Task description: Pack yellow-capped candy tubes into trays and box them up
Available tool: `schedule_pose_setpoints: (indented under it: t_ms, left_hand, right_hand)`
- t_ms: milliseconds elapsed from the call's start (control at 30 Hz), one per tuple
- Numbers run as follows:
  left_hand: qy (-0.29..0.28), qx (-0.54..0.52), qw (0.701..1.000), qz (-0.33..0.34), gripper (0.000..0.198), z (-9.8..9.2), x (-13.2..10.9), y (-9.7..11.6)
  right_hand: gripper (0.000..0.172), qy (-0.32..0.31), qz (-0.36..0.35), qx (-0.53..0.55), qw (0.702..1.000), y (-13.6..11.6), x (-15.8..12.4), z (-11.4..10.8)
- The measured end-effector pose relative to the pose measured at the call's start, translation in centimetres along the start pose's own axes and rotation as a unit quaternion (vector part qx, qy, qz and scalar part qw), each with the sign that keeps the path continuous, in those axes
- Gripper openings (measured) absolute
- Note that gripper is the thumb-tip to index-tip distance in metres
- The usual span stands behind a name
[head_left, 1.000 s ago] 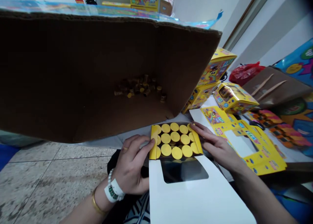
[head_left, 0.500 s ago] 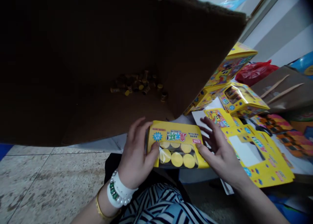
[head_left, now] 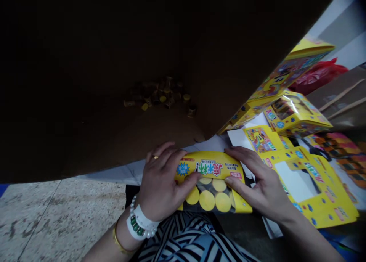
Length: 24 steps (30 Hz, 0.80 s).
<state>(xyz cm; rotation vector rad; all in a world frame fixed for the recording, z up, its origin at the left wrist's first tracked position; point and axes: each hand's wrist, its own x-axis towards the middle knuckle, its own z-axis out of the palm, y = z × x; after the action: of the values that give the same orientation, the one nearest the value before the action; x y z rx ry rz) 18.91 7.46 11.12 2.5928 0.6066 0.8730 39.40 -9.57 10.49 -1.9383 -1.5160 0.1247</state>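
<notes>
Between both hands, just above my lap, is a yellow printed carton [head_left: 211, 165] with a clear window. Round yellow lids show in rows through that window. My left hand [head_left: 166, 178] grips the carton's left end, thumb on top by the window's edge and fingers over the far side. On the right end, my right hand [head_left: 254, 178] closes with its thumb near the pink logo and its fingers along the far edge. The carton's underside is hidden.
A large brown cardboard box [head_left: 108, 140] opens toward me, with several small yellow-capped cups [head_left: 168, 98] inside. Flat unfolded yellow cartons [head_left: 328, 189] lie at right, near a filled windowed carton [head_left: 300, 113], a red plastic bag [head_left: 320, 75] and orange-pink packs [head_left: 345, 155].
My right hand has closed from a looser, spread pose onto the carton's right end. My left thumb has slid inward over the top. The carton sits slightly lower in view.
</notes>
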Motion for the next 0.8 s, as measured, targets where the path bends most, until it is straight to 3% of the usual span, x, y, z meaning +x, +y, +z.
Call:
schedule_pose_setpoints:
  t_ms: [200, 367, 700, 800]
  left_hand:
    - [0.012, -0.006, 1.000, 0.014, 0.041, -0.6, -0.1, 0.1]
    - [0.006, 0.001, 1.000, 0.013, 0.038, -0.7, 0.0, 0.1]
    - [-0.022, -0.049, 0.998, 0.016, 0.030, -0.5, 1.7, -0.2]
    - [-0.025, -0.056, 0.998, 0.021, 0.030, -0.5, 1.8, -0.2]
  right_hand:
    - [0.052, 0.017, -0.029, -0.003, 0.999, -0.5, -0.4, -0.1]
    - [0.048, 0.026, -0.014, -0.040, 0.999, -0.8, -0.6, -0.1]
    - [0.039, 0.049, -0.037, -0.054, 0.997, -1.0, -0.6, -0.2]
    - [0.039, 0.031, -0.032, -0.039, 0.998, -1.0, -0.5, -0.5]
